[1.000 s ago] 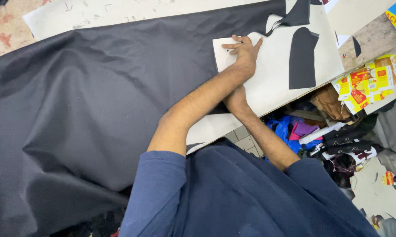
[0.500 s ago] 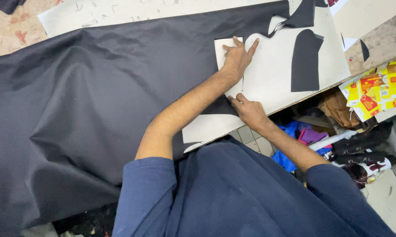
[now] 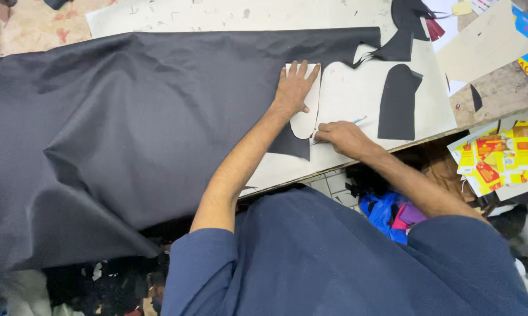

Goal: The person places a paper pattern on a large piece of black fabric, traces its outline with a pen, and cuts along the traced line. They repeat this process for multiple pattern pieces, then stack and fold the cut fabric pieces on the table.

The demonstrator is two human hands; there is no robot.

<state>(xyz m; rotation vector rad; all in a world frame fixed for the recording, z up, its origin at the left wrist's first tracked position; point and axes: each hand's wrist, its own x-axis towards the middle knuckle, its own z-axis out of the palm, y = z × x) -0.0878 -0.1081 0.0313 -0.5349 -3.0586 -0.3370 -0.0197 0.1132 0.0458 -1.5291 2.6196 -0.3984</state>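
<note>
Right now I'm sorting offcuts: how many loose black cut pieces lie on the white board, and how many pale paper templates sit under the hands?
Loose black cut pieces: 2, a tall one and a ragged one
Pale paper template: 1, under the left hand
Total: 3

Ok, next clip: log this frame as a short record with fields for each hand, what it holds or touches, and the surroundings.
left hand: left hand lies flat, fingers spread, on a white paper template laid on the dark fabric
right hand: right hand holds a thin pen-like tool, tip at the template's edge
surface: white cutting board
nearby: cut dark fabric piece to the right; yellow and red packets beside the table
</note>
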